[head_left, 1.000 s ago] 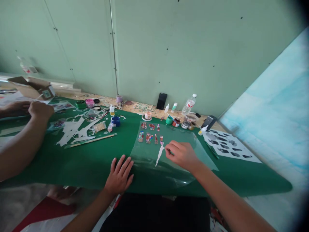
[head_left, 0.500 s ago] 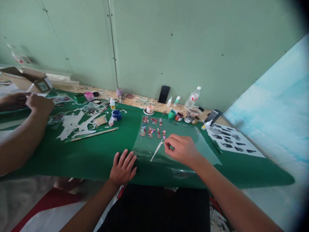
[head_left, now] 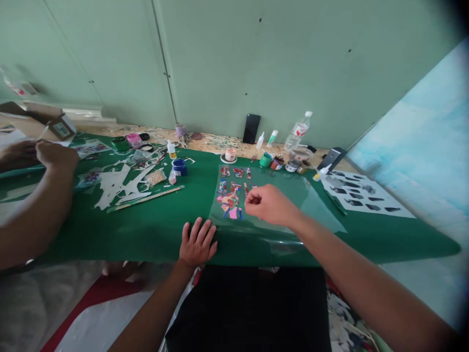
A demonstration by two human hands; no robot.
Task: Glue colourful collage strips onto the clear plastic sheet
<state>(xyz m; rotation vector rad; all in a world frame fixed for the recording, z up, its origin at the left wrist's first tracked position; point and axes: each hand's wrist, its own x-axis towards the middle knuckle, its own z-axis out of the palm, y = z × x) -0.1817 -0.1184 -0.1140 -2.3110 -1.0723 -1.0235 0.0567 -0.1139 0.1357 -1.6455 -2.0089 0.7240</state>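
The two hands of the person are well apart from each other. The right hand (head_left: 254, 199) has its fingertips pinched together on the right edge of a flat, irregular collage piece in pink, peach, brown and blue (head_left: 230, 204). This piece is held over the left part of a large, transparent plastic sheet (head_left: 289, 188), and it partly hides some of the small, multicoloured, patterned pieces (head_left: 238, 172), which lie in rows just beyond it. The left hand (head_left: 198, 239) grips nothing: it rests flat, palm down, with its fingers spread, at the near left corner of the sheet, upon the smooth green counter (head_left: 154, 239).

Beyond the left hand, a little to its left, stands a round jar of dark blue paint (head_left: 179, 167). Farther left of this hand lie a long, thin, pale stick (head_left: 146, 198) and a heap of cut white paper scraps (head_left: 113, 185). Beyond the right hand there is a row of small paint jars (head_left: 277, 163), and behind them leans a clear plastic bottle with a red-and-white label (head_left: 299, 131). To the right of the right hand lies a white paper printed with dark shapes (head_left: 366, 194). At far left, a co-worker's hands (head_left: 56, 154) are near each other; what they hold is unclear.
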